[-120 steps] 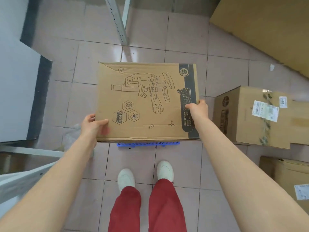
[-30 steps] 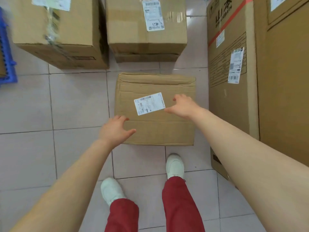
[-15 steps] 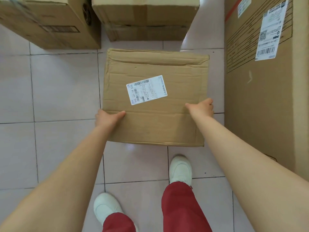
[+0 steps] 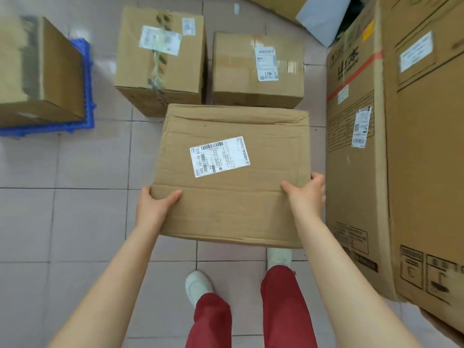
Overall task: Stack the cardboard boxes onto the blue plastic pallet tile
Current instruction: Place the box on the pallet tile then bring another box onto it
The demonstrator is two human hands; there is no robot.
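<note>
Box [image 4: 233,197] held in both hands, up off the floor.
Left hand [image 4: 153,209] clamps the left edge, thumb flat on top, fingers curled under and hidden. Right hand [image 4: 307,197] clamps the right edge likewise, thumb on top, fingers wrapped round the side. Label [image 4: 219,156] faces up. Pallet [image 4: 85,121] sits far left, well apart, already carrying one blurred carton [image 4: 37,74].

Creased labelled box [image 4: 231,197], lifted flat

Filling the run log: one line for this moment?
hands: left, right gripping labelled box | pallet tile: one box on it
</note>
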